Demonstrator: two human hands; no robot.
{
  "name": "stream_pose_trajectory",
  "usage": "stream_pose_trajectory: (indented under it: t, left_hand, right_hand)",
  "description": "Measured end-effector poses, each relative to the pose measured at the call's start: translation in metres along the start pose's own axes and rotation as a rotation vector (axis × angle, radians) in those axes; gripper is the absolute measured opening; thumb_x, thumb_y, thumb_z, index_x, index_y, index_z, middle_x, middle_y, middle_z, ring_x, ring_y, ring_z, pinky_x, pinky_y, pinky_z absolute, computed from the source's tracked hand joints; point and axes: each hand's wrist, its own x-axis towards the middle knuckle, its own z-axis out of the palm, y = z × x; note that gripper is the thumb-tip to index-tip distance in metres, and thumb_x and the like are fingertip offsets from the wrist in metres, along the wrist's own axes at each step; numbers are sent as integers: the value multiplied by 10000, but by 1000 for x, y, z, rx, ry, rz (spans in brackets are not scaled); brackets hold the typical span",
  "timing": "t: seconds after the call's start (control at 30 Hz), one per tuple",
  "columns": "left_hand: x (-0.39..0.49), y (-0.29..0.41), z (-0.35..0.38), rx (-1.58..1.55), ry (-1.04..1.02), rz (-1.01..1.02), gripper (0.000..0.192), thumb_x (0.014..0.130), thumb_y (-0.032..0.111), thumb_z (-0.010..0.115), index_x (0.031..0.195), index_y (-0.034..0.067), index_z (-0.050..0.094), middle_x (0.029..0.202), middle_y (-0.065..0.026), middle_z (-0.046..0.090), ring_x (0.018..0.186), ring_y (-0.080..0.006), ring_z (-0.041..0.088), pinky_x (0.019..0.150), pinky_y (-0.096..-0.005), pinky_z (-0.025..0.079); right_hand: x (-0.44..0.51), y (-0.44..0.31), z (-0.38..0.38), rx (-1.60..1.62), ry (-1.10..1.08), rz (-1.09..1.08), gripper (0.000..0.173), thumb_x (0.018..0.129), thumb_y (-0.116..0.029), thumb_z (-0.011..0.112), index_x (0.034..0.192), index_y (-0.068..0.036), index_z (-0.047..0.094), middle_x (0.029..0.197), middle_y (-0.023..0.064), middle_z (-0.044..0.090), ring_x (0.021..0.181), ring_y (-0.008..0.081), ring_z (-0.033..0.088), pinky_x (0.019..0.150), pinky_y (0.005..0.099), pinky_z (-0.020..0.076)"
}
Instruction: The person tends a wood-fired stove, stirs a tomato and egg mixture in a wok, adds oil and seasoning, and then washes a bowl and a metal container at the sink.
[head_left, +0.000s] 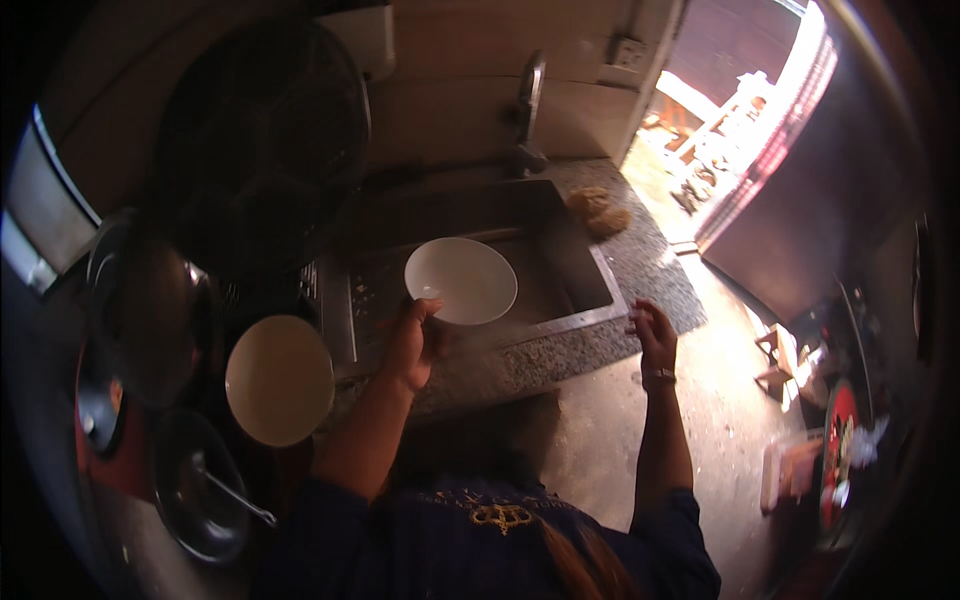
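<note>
My left hand (415, 352) grips the near-left rim of a shallow white bowl (469, 277), thumb on the inside edge. The bowl is held tilted above a stainless steel sink (577, 322), its pale inner face turned up. My right hand (654, 334) is raised off the sink's right front corner, holding nothing, fingers loosely bent and apart. A metal faucet (532, 101) stands behind the basin. On the granite countertop (660, 277), by the right rim, lies a yellowish-brown bundle (600, 211), perhaps a scrubber. Shadow hides much of the basin.
Left of the sink are a cream bowl (280, 382), a dark pan (199, 495) with a metal utensil in it, and a very large dark round vessel (262, 142) by the wall. Beyond the counter's right end, a bright doorway (667, 135) opens. A small wooden stool (780, 356) stands on the floor.
</note>
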Motion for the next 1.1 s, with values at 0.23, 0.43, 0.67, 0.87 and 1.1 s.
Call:
stream_pose_trajectory:
  t: [0.23, 0.43, 0.67, 0.87, 1.1]
  left_hand:
    - [35, -8, 27, -15, 225, 40, 297, 716, 228, 576, 967, 95, 491, 765, -29, 521, 480, -127, 451, 402, -251, 363]
    - [77, -24, 68, -68, 346, 36, 322, 714, 220, 554, 995, 81, 481, 817, -33, 513, 494, -113, 439, 406, -234, 354]
    - [118, -22, 111, -77, 369, 45, 296, 713, 215, 555, 949, 53, 482, 747, -52, 514, 487, -135, 436, 421, -251, 358]
    - [144, -25, 122, -130, 323, 78, 291, 687, 228, 591, 898, 64, 475, 737, -59, 515, 522, -148, 486, 418, -251, 384]
    - [157, -25, 123, -123, 345, 57, 284, 690, 237, 580, 895, 63, 488, 736, -62, 531, 514, -168, 496, 442, -270, 386]
  right_hand:
    - [208, 44, 109, -156, -337, -525, 334, 783, -78, 533, 1116, -85, 506, 1197, 107, 440, 1055, 216, 461, 851, 308, 394]
    - [314, 83, 191, -256, -315, -759, 413, 752, -75, 523, 1159, -93, 456, 1235, 150, 408, 1139, 315, 379, 949, 381, 312]
    - [324, 89, 198, -387, -431, -481, 314, 759, -139, 505, 1072, -121, 524, 1065, 107, 544, 988, 288, 508, 829, 360, 417]
    - [319, 77, 192, -448, -300, -380, 235, 748, -302, 570, 907, -136, 621, 857, 109, 612, 807, 297, 581, 686, 372, 459]
    - [321, 76, 190, -439, -302, -354, 221, 732, -314, 583, 866, -144, 626, 818, 90, 617, 775, 283, 585, 668, 372, 459]
